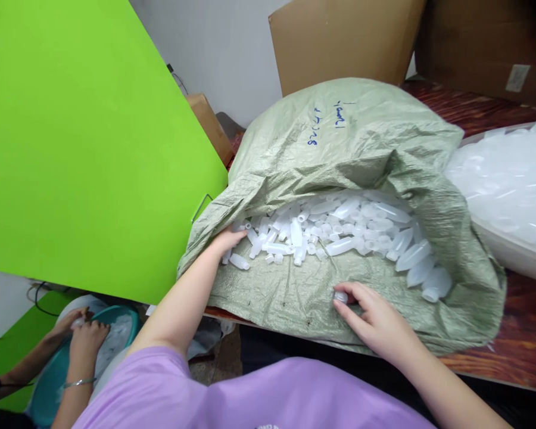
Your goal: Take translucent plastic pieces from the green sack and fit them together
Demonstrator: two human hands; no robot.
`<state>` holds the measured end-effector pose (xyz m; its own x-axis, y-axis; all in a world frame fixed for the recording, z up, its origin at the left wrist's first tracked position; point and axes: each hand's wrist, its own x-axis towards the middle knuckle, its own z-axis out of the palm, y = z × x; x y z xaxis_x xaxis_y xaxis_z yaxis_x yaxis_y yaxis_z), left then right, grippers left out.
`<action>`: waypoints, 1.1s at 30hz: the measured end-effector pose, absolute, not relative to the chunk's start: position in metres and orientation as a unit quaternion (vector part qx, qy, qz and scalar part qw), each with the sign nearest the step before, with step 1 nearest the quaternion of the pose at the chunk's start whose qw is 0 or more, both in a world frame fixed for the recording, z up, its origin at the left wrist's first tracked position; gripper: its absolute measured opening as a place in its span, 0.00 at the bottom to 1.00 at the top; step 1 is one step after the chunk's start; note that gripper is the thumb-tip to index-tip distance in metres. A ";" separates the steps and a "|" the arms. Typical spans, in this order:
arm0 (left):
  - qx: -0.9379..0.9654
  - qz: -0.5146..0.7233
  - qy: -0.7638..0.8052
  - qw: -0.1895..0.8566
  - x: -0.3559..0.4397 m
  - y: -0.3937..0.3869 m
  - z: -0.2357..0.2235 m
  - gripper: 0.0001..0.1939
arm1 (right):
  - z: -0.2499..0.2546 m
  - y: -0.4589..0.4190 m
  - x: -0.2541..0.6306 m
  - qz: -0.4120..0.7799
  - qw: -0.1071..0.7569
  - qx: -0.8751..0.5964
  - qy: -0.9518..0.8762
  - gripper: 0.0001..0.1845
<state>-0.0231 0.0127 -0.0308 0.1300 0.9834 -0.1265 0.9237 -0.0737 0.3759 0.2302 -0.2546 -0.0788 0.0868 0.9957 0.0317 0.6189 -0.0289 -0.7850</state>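
Note:
A green woven sack lies open in front of me, with many translucent white plastic bottles and small caps spilling toward its mouth. My left hand reaches into the left side of the opening, against the bottles there. Its thumb shows, but the other fingers are hidden among the bottles and the sack's fold. Over the bare front flap of the sack, my right hand pinches a small translucent plastic piece between thumb and fingertips. Whether that piece is a cap or a bottle end, I cannot tell.
A bright green panel stands at left. To the right sits a clear bag full of white pieces on the wood-patterned table. Cardboard boxes stand behind. At lower left, another person's hands work over a teal basin.

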 end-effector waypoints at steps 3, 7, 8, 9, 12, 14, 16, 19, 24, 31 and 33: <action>0.740 0.081 0.644 0.176 -0.029 0.008 -0.039 0.27 | -0.081 -0.255 0.230 0.279 0.329 -0.661 -0.614 0.15; 0.737 0.068 0.654 0.156 -0.036 0.001 -0.052 0.31 | -0.082 -0.256 0.230 0.288 0.317 -0.666 -0.611 0.16; 0.738 0.066 0.654 0.150 -0.038 -0.001 -0.055 0.32 | -0.083 -0.256 0.231 0.290 0.315 -0.666 -0.610 0.16; 0.741 0.067 0.652 0.143 -0.040 -0.003 -0.059 0.34 | -0.083 -0.256 0.231 0.290 0.314 -0.667 -0.610 0.16; 0.764 0.085 0.627 0.125 -0.046 -0.010 -0.065 0.33 | -0.085 -0.255 0.231 0.284 0.313 -0.669 -0.611 0.16; 0.782 0.103 0.603 0.117 -0.050 -0.012 -0.067 0.30 | -0.087 -0.255 0.230 0.285 0.315 -0.670 -0.609 0.16; 0.796 0.124 0.582 0.110 -0.052 -0.013 -0.067 0.27 | -0.087 -0.256 0.230 0.291 0.321 -0.669 -0.604 0.16; 0.815 0.162 0.547 0.100 -0.051 -0.014 -0.066 0.24 | -0.088 -0.256 0.229 0.294 0.341 -0.668 -0.592 0.16; 0.841 0.225 0.484 0.090 -0.042 -0.019 -0.059 0.23 | -0.094 -0.258 0.230 0.259 0.402 -0.677 -0.559 0.17; 0.875 0.330 0.337 0.114 -0.012 -0.043 -0.041 0.21 | -0.093 -0.256 0.228 0.234 0.458 -0.662 -0.545 0.17; 0.869 0.366 0.296 0.155 0.002 -0.064 -0.034 0.19 | -0.084 -0.254 0.223 0.257 0.501 -0.640 -0.522 0.15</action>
<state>0.0019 -0.0636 -0.0339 0.5579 0.6272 0.5434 0.4000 -0.7770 0.4861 0.2232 -0.2540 -0.0838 0.3225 0.9265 0.1938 0.4107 0.0475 -0.9105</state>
